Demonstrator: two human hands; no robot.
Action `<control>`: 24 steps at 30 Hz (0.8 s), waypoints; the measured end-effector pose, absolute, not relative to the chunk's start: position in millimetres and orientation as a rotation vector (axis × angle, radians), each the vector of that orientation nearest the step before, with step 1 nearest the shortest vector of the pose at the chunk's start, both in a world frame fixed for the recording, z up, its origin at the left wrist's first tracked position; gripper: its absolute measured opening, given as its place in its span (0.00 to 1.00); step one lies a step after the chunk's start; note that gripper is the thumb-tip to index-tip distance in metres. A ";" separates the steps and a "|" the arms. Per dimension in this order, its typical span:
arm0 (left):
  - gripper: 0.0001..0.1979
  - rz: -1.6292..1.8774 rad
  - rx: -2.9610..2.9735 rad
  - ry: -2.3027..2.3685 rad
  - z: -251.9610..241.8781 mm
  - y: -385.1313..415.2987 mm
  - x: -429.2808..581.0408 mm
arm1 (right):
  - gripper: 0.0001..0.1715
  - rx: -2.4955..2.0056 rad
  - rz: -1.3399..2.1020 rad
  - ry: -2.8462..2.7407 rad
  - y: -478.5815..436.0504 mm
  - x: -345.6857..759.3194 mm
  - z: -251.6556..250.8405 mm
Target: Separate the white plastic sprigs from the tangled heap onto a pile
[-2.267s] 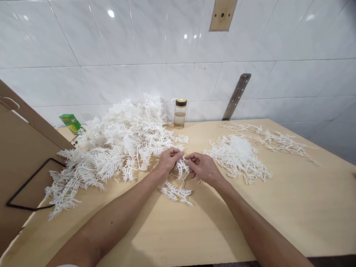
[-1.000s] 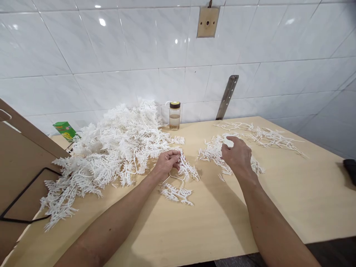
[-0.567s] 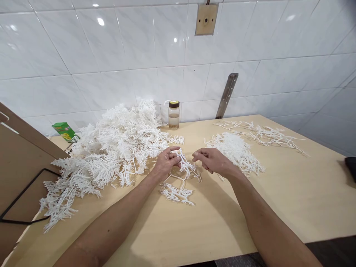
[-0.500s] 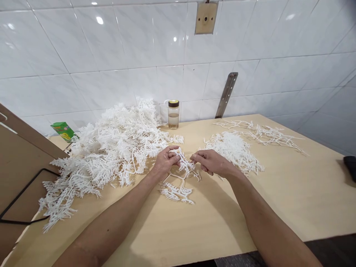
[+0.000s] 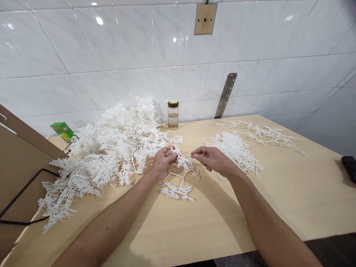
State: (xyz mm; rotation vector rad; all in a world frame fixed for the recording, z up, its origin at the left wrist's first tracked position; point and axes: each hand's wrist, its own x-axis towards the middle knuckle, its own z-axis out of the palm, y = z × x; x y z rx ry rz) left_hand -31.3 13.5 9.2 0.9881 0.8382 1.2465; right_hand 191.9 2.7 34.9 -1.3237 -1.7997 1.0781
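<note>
My left hand (image 5: 164,161) pinches a white branched plastic sprig (image 5: 182,162) near the middle of the table, its lower branches hanging or resting toward the front. Just right of the sprig is my right hand (image 5: 208,158), thumb and forefinger closed together; whatever may be between them is too small to make out. A big heap of white feathery sprigs (image 5: 111,141) spreads on the left. Behind my right hand lies a smaller pile of short white pieces (image 5: 235,150), with thin bare white stems (image 5: 267,134) further back on the right.
A bottle (image 5: 172,115) stands near the tiled wall, and a metal strip (image 5: 226,95) leans there. On the left are a green box (image 5: 62,131) and a brown board (image 5: 22,159) with a black wire frame (image 5: 19,191). A black object (image 5: 349,167) sits at the table's right edge.
My right hand has drawn slightly up and away from the sprig's right side, leaving a small gap. My left hand keeps its hold, with the sprig shifted very little.
</note>
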 end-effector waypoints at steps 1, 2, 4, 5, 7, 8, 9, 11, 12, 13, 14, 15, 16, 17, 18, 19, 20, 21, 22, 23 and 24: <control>0.24 1.253 0.980 0.837 9.1 14.0 -31.7 | 0.22 -1.278 1.153 -1.838 0.4 190.9 37.4; 0.24 1.262 0.970 0.836 9.1 14.7 -32.0 | 0.24 -1.255 1.188 -1.880 -1.2 189.9 39.1; 0.22 1.276 0.949 0.837 9.2 16.1 -32.8 | 0.23 -1.272 1.130 -1.971 -1.9 188.5 38.8; 0.21 1.280 0.937 0.836 9.4 16.6 -33.2 | 0.20 -1.304 1.053 -2.014 -1.1 187.9 36.9; 0.18 1.286 0.915 0.831 10.2 17.3 -33.7 | 0.13 -1.380 0.875 -2.092 2.1 186.4 30.1; 0.17 1.285 0.908 0.830 10.8 17.2 -33.7 | 0.10 -1.413 0.802 -2.124 3.9 185.1 26.0; 0.15 1.283 0.903 0.830 11.5 16.9 -33.5 | 0.09 -1.439 0.748 -2.152 5.6 183.5 21.7; 0.14 1.277 0.896 0.836 12.9 15.8 -32.9 | 0.06 -1.462 0.668 -2.192 8.1 179.4 14.2; 0.14 1.273 0.893 0.839 13.6 15.2 -32.6 | 0.05 -1.465 0.636 -2.202 8.7 177.1 11.4; 0.13 1.271 0.891 0.841 14.2 14.6 -32.3 | 0.05 -1.467 0.607 -2.210 8.9 174.9 9.5; 0.13 1.268 0.890 0.841 14.6 14.1 -32.1 | 0.05 -1.472 0.579 -2.215 8.9 173.1 8.5; 0.14 1.265 0.890 0.841 15.0 13.8 -32.0 | 0.06 -1.479 0.553 -2.215 8.6 171.9 8.5; 0.14 1.261 0.891 0.840 15.2 13.7 -32.1 | 0.06 -1.488 0.534 -2.207 8.3 171.4 9.3; 0.14 1.258 0.892 0.840 15.2 13.8 -32.3 | 0.07 -1.497 0.523 -2.191 8.1 172.0 10.8; 0.14 1.258 0.893 0.840 15.1 14.1 -32.7 | 0.07 -1.506 0.515 -2.163 8.3 173.7 12.7; 0.14 1.257 0.892 0.841 14.8 14.5 -33.0 | 0.08 -1.521 0.509 -2.122 8.8 176.6 14.7; 0.14 1.256 0.892 0.840 14.3 15.0 -33.5 | 0.08 -1.545 0.500 -2.069 9.9 180.7 16.7; 0.14 1.256 0.893 0.839 13.7 15.5 -33.9 | 0.08 -1.576 0.478 -2.005 11.4 185.8 18.4; 0.14 1.255 0.895 0.837 13.1 15.9 -34.2 | 0.08 -1.625 0.431 -1.930 13.3 191.7 19.7; 0.14 1.254 0.901 0.833 12.4 16.2 -34.4 | 0.08 -1.682 0.355 -1.847 15.2 197.9 20.7; 0.14 1.253 0.908 0.830 11.8 16.4 -34.5 | 0.07 -1.738 0.258 -1.764 16.9 203.8 21.5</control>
